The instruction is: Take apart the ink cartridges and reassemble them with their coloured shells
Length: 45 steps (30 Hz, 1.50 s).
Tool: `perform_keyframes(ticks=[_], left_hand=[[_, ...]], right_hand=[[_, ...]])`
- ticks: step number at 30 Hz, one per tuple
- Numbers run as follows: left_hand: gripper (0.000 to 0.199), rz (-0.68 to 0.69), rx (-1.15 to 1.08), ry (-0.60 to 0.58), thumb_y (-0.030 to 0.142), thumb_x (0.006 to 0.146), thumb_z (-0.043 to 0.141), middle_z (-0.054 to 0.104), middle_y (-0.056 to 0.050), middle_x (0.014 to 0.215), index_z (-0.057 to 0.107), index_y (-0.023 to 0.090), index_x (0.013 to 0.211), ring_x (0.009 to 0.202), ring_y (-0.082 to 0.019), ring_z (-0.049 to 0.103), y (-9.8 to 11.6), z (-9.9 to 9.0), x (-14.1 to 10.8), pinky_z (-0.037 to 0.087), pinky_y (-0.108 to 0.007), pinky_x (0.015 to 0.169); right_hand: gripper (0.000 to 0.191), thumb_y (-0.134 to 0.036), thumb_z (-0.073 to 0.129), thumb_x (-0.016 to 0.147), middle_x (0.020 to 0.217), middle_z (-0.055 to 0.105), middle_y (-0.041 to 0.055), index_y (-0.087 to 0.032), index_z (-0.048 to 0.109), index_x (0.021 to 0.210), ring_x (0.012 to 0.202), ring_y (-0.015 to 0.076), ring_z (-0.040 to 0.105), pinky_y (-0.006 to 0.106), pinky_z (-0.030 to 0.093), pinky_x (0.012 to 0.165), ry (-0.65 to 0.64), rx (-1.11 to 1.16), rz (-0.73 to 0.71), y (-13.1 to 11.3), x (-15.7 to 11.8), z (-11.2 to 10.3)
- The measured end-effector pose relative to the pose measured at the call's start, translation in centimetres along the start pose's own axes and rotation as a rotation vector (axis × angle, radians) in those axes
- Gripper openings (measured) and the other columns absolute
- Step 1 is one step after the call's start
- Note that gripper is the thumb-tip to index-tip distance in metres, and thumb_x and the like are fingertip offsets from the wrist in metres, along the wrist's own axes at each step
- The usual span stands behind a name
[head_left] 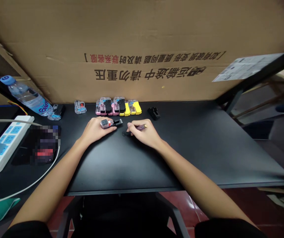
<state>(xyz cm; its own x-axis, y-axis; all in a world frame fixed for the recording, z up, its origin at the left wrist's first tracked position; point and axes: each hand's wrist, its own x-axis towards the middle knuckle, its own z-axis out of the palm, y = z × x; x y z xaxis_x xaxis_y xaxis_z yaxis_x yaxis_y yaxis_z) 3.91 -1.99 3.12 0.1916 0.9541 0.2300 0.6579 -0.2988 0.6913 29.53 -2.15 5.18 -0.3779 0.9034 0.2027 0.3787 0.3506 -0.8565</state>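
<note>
My left hand (96, 130) is wrapped round a small clear-and-black device (107, 123) with a red spot and a black end pointing right. To its right, my right hand (145, 133) is closed round a dark pen-like tool (141, 127) with a gold-coloured end. A small black round piece (124, 134) lies at the fingertips of my right hand; whether they touch it is unclear. Behind the hands stands a row of pink and clear cases (104, 106) and yellow and clear cases (135, 107), some with black parts on top.
A black clip-like part (154, 113) and a clear case (80, 107) lie at the back of the black table (206, 148). At left are a water bottle (30, 97), a power strip (8, 142) and a white cable. Cardboard (142, 36) stands behind.
</note>
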Motion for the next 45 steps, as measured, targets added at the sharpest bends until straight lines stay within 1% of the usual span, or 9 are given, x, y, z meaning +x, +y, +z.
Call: perform_keyframes(ticks=[3, 9, 14, 17, 20, 22, 25, 36, 45], left_hand=[[0.040, -0.024, -0.032, -0.021, 0.058, 0.085, 0.086, 0.086, -0.005, 0.108, 0.085, 0.024, 0.106, 0.096, -0.028, 0.082, 0.2, -0.2, 0.1, 0.061, -0.036, 0.090], [0.053, 0.030, -0.078, -0.067, 0.060, 0.083, 0.087, 0.084, -0.006, 0.121, 0.080, 0.024, 0.121, 0.101, -0.028, 0.079, -0.5, -1.4, 0.3, 0.061, -0.036, 0.091], [0.050, 0.003, -0.143, -0.004, 0.063, 0.093, 0.076, 0.083, -0.008, 0.104, 0.077, 0.018, 0.115, 0.087, -0.024, 0.077, -0.3, -1.6, 0.3, 0.061, -0.034, 0.084], [0.047, 0.046, -0.207, 0.099, 0.062, 0.101, 0.066, 0.082, -0.008, 0.103, 0.072, 0.018, 0.116, 0.089, -0.022, 0.077, 0.9, -1.0, 0.0, 0.060, -0.031, 0.083], [0.045, 0.035, -0.268, 0.090, 0.063, 0.103, 0.063, 0.079, -0.003, 0.088, 0.065, 0.019, 0.116, 0.065, -0.017, 0.073, 2.1, -0.3, -0.6, 0.056, -0.027, 0.066], [0.043, 0.010, -0.300, 0.061, 0.063, 0.104, 0.062, 0.073, 0.001, 0.075, 0.062, 0.021, 0.113, 0.051, -0.014, 0.064, 2.6, 0.1, -1.0, 0.050, -0.025, 0.055], [0.042, 0.033, -0.302, 0.077, 0.064, 0.103, 0.064, 0.068, 0.004, 0.068, 0.060, 0.022, 0.104, 0.049, -0.012, 0.059, 2.8, 0.5, -1.2, 0.047, -0.024, 0.055], [0.053, 0.076, -0.323, 0.098, 0.071, 0.099, 0.065, 0.068, 0.000, 0.073, 0.071, 0.019, 0.099, 0.064, -0.015, 0.061, 2.8, 0.5, -0.4, 0.049, -0.025, 0.066], [0.052, 0.020, -0.388, 0.053, 0.072, 0.096, 0.067, 0.060, 0.004, 0.062, 0.072, 0.019, 0.096, 0.052, -0.012, 0.052, 2.5, 0.8, -0.4, 0.042, -0.024, 0.054]], right_hand=[[0.040, -0.038, 0.059, 0.099, 0.057, 0.067, 0.0012, -0.018, 0.074, 0.068, 0.054, 0.0148, 0.058, 0.029, 0.042, 0.057, -0.020, -0.008, 0.018, 0.3, 0.1, 0.0], [0.048, -0.048, 0.059, 0.103, 0.057, 0.065, 0.0025, -0.018, 0.073, 0.068, 0.053, 0.0165, 0.057, 0.032, 0.042, 0.057, 0.138, -0.080, 0.053, 2.3, 0.9, -2.2], [0.048, -0.051, 0.045, 0.113, 0.101, 0.076, 0.0113, -0.021, 0.078, 0.095, 0.095, 0.0261, 0.072, 0.042, 0.057, 0.089, 0.287, -0.061, -0.260, 2.0, 0.8, -2.3], [0.036, -0.043, 0.047, 0.114, 0.117, 0.073, 0.0132, -0.024, 0.075, 0.107, 0.114, 0.0287, 0.070, 0.048, 0.056, 0.103, 0.199, -0.094, -0.357, 0.9, 0.3, -1.2], [0.026, -0.042, 0.051, 0.114, 0.126, 0.069, 0.0136, -0.025, 0.071, 0.113, 0.121, 0.0287, 0.068, 0.047, 0.056, 0.106, 0.045, -0.106, -0.359, 0.2, -0.3, 0.1], [0.022, -0.043, 0.056, 0.112, 0.129, 0.068, 0.0133, -0.026, 0.068, 0.117, 0.117, 0.0271, 0.068, 0.043, 0.058, 0.101, -0.047, -0.108, -0.354, 0.1, -0.6, 0.8], [0.019, -0.043, 0.059, 0.111, 0.130, 0.068, 0.0128, -0.026, 0.065, 0.120, 0.108, 0.0238, 0.070, 0.038, 0.059, 0.095, -0.117, -0.087, -0.347, 0.3, -0.9, 1.4], [0.017, -0.037, 0.057, 0.112, 0.118, 0.071, 0.0118, -0.023, 0.066, 0.117, 0.094, 0.0210, 0.068, 0.034, 0.056, 0.083, -0.107, 0.005, -0.360, 1.1, -0.8, 2.0], [0.019, -0.038, 0.056, 0.112, 0.112, 0.071, 0.0097, -0.022, 0.067, 0.115, 0.081, 0.0179, 0.061, 0.031, 0.051, 0.074, -0.121, 0.001, -0.336, 1.6, -0.6, 1.9]])
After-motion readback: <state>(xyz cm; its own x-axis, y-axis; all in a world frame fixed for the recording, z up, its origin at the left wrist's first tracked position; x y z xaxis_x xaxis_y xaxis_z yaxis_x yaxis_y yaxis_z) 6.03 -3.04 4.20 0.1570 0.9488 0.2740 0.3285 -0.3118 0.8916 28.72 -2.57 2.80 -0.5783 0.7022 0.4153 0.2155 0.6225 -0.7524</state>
